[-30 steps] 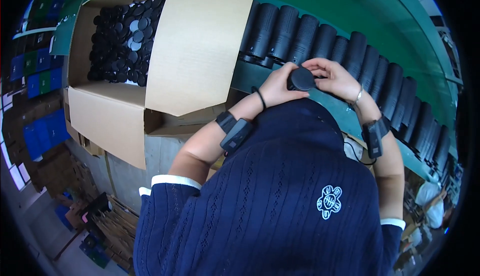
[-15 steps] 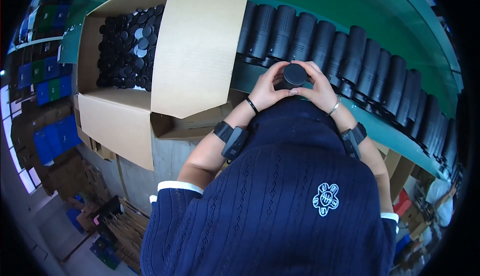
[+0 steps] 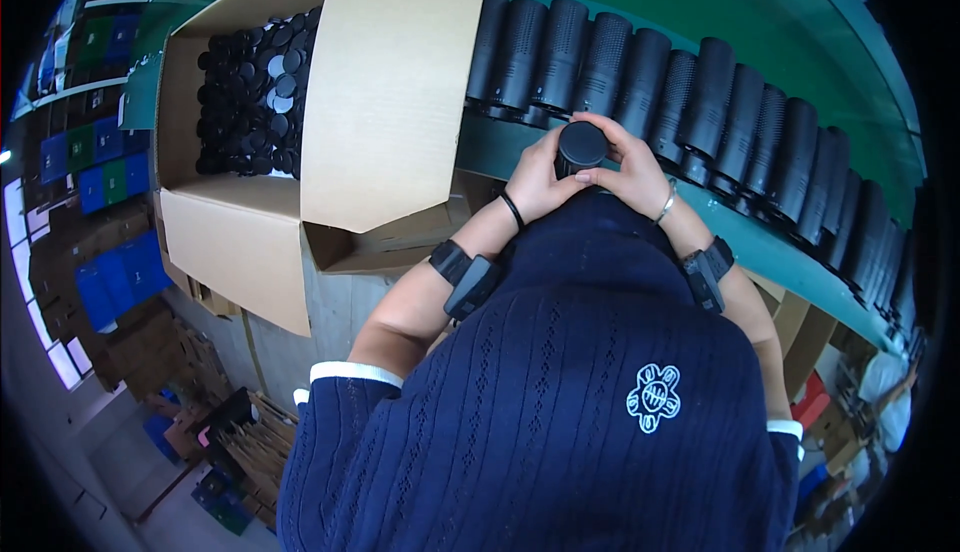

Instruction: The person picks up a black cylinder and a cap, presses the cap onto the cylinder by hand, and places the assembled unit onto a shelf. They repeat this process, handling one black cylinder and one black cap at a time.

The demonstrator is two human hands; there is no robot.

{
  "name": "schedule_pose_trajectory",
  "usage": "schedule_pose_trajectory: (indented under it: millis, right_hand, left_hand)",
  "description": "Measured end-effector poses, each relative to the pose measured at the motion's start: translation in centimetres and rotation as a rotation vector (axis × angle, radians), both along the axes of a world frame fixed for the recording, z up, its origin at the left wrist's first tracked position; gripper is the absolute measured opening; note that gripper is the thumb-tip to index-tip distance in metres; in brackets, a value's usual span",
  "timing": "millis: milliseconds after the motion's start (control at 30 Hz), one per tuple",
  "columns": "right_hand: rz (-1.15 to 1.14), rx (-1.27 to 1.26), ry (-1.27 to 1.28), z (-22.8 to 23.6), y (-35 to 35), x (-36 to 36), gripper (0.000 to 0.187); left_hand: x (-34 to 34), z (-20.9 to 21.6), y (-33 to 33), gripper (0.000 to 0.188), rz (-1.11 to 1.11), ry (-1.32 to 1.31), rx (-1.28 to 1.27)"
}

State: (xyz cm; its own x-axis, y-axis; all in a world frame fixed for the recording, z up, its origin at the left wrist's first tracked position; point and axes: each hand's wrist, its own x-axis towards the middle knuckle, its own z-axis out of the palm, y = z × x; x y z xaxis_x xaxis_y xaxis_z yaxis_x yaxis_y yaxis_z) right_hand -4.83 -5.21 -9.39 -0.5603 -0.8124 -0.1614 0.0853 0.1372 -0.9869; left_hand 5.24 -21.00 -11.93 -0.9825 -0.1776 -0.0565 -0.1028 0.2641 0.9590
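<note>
Between my two hands, close to my body, stands a black cylinder with a round flat cap on its upper end. My left hand wraps its left side, thumb in front. Around the right side curls my right hand, its thumb also at the front below the cap rim. Most of the cylinder under the cap is hidden by my fingers. Just beyond my hands, a long row of similar black cylinders lies on the green table.
An open cardboard box on the left holds a heap of round black caps; its flap reaches toward my left forearm. The green table edge runs off to the right. Blue bins and stacked cardboard stand at the far left.
My hands and the capped cylinder have shifted slightly left. The cap's top now tilts a little differently. Both hands keep their hold.
</note>
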Motion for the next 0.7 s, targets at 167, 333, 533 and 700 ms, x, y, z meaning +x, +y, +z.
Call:
schedule_pose_trajectory:
  millis: [167, 333, 533, 700]
  right_hand:
    - [-0.109, 0.016, 0.12, -0.3, -0.3, 0.3, 0.063]
    - [-0.069, 0.027, 0.242, -0.9, -0.2, -0.3, 0.06]
    - [-0.164, -0.067, 0.169, -0.5, -0.2, -0.3, 0.064]
    - [-0.163, -0.114, 0.422, -1.9, 1.1, -0.1, 0.074]
  left_hand:
    - [-0.7, 0.2, 0.4, 0.064, 0.026, -0.007, -0.041]
    - [-1.0, -0.2, -1.2, 0.06, -0.147, -0.004, 0.084]
    - [-0.7, -0.2, -2.2, 0.067, -0.165, -0.203, 0.679]
    - [-0.8, -0.7, -0.4, 0.077, -0.092, -0.117, 0.289]
